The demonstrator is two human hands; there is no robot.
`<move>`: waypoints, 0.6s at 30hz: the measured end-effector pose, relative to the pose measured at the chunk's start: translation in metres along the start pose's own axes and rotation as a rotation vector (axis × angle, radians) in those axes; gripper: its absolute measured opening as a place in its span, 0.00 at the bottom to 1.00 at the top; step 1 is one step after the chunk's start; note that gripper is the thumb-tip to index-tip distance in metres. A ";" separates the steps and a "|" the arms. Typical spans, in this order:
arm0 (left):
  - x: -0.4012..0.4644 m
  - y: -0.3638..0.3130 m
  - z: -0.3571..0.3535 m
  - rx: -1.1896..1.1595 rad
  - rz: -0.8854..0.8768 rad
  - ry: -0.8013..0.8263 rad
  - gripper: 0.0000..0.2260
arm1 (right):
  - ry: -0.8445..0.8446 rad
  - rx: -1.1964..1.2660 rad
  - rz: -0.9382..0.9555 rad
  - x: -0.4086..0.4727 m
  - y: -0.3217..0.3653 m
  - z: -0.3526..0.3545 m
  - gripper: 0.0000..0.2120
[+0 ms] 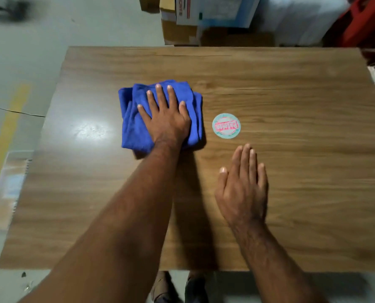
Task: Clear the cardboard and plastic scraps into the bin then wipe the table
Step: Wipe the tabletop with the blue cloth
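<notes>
Centre of frame: left hand (165, 119) flat, fingers spread, pressing blue cloth (136, 119) onto table (291, 88) for wiping; right hand (243, 189) open, palm down, bracing at lower right, grasping nothing; no scraps visible, bin unseen; round sticker (226, 125) beside cloth

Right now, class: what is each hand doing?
Left hand: open, flat on the blue cloth.
Right hand: open, flat, holding nothing.
</notes>
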State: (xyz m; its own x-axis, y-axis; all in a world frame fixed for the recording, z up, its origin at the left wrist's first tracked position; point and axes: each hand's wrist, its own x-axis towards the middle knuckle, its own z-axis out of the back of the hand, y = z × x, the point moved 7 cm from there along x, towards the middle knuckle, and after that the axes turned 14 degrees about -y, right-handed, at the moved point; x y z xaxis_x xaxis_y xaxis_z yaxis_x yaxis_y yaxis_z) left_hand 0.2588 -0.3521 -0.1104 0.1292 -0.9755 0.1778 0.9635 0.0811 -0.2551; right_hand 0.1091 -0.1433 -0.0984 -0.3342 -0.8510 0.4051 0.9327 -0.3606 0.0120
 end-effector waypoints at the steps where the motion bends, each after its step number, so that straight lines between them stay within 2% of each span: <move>1: 0.013 -0.014 -0.006 -0.007 0.002 0.019 0.29 | 0.003 -0.002 0.007 0.000 0.001 -0.001 0.31; 5: 0.049 -0.080 -0.026 -0.031 -0.086 0.064 0.29 | -0.051 -0.069 0.066 -0.002 -0.004 -0.012 0.31; 9: 0.043 -0.145 -0.036 -0.052 -0.411 0.118 0.28 | -0.057 -0.319 0.173 -0.007 -0.010 -0.029 0.43; 12: 0.021 -0.158 -0.036 -0.050 -0.572 0.154 0.28 | -0.069 -0.328 0.173 -0.007 -0.008 -0.026 0.41; 15: 0.016 -0.130 -0.027 -0.051 -0.464 0.148 0.28 | -0.066 -0.225 0.128 0.000 -0.003 -0.011 0.29; 18: 0.019 -0.076 -0.014 -0.031 -0.297 0.110 0.28 | 0.020 -0.040 0.009 0.003 0.002 -0.004 0.30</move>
State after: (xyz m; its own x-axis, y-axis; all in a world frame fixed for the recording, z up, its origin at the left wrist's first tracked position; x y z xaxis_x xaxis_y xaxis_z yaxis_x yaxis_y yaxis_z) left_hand 0.1848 -0.3794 -0.1011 -0.1848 -0.9719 0.1456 0.9475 -0.2156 -0.2361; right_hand 0.1093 -0.1488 -0.1010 -0.3289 -0.8615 0.3867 0.9295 -0.3677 -0.0286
